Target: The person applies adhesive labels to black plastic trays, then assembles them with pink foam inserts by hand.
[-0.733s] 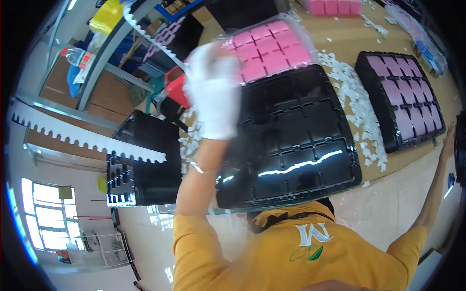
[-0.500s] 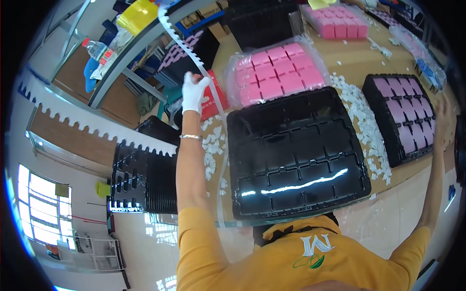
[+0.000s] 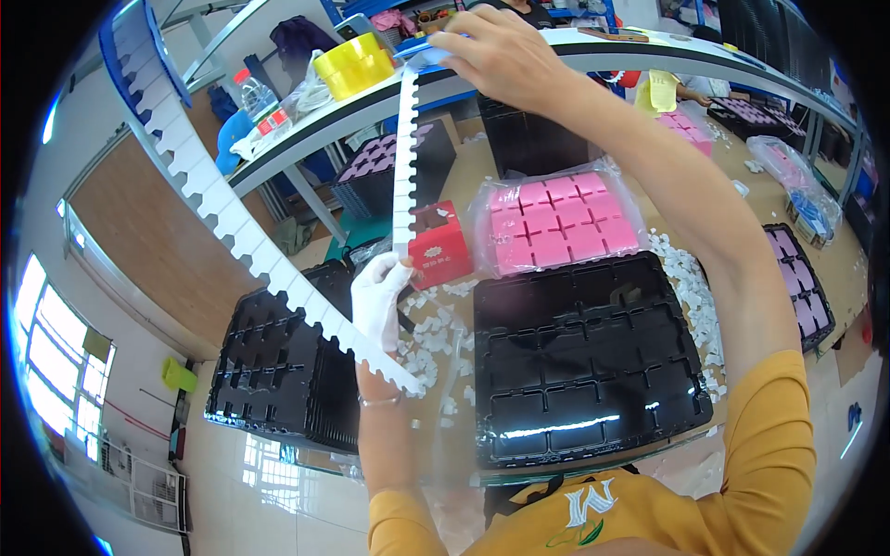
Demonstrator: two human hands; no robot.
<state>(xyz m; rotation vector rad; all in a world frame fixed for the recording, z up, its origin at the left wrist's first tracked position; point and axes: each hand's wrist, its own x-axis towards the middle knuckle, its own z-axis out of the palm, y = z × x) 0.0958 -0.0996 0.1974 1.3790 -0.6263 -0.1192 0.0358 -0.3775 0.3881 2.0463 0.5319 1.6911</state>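
My left hand (image 3: 375, 292), in a white glove, is closed in a pinch on the lower end of a narrow white notched strip (image 3: 405, 176). This strip runs taut up to the shelf edge. There my right hand (image 3: 505, 57), bare, has its fingers curled at a flat blue piece (image 3: 428, 52) by the strip's upper end; what exactly they grip is partly hidden. A second, wider white notched strip (image 3: 250, 246) hangs from a blue-rimmed roll at upper left, and its free end crosses in front of my left wrist. A red box (image 3: 439, 248) stands beside my left hand.
An empty-looking black moulded tray (image 3: 584, 371) lies in front of me, pink foam blocks (image 3: 561, 222) in clear plastic behind it. Stacked black trays (image 3: 278, 371) stand left. White scraps (image 3: 681, 278) litter the table. Yellow tape rolls (image 3: 354, 67) sit on the overhead shelf (image 3: 315, 125).
My right hand has come from the far right up to the shelf edge. My left hand has moved down with the narrow strip, now pulled straight. The view has shifted.
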